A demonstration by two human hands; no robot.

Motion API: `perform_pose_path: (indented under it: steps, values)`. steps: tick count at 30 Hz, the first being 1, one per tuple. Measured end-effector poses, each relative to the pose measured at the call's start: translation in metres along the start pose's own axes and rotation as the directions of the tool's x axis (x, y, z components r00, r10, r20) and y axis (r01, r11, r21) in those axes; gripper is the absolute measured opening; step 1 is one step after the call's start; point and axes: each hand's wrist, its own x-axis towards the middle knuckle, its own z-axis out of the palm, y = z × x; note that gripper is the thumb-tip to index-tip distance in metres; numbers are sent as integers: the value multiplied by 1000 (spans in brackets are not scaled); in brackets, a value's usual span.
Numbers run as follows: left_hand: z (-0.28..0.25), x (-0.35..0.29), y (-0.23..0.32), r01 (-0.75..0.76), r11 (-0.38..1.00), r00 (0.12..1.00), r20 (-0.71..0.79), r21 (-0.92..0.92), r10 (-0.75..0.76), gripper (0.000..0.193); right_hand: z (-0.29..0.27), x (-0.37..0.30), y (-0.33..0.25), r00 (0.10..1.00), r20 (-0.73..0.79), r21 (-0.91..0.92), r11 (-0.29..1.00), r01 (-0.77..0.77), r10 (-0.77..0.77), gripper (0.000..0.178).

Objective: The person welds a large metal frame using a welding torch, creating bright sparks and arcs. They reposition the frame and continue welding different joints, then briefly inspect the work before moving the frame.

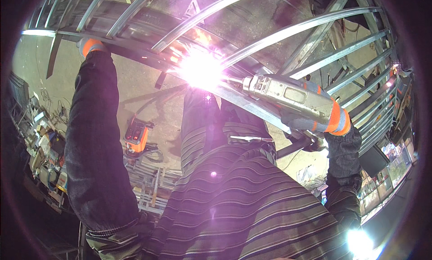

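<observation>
The right hand (332, 118) grips the welding gun (292, 95), tip at the glare (202, 68) on the metal frame (252, 106). The gun looks stiff, fairly heavy, best held by its body. The left hand (92, 47) touches the frame's edge, grip unclear.

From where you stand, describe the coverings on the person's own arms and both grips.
The left grip wears a grey glove with a bright orange band. The right grip is gloved to match, its wide orange cuff edged in grey. A dark, loose fabric left sleeve gathers at both ends; the dark, creased fabric right sleeve meets the glove.
</observation>
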Motion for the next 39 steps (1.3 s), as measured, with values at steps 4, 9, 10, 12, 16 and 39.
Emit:
perform_pose_path:
  steps: [4,9,10,12,16,39]
  values:
    - [8,11,-3,65,997,990,126,34,-69,36,-2,-1,1,998,50,-65,997,-39,42,68]
    - [20,14,-6,-28,997,995,96,68,21,36,-4,1,-1,995,78,64,996,-66,61,70]
    - [21,13,-6,-39,995,997,63,94,33,36,-5,2,0,996,77,41,998,-38,35,67]
    - [22,12,-7,-29,997,995,93,76,22,36,-7,1,1,996,82,-69,996,50,-44,60]
    - [21,11,-7,44,994,998,56,-95,-38,35,-9,-2,4,994,96,-58,996,64,-58,56]
    - [104,49,-12,36,999,999,23,-38,-35,33,-22,-11,10,988,150,-144,988,61,-39,70]
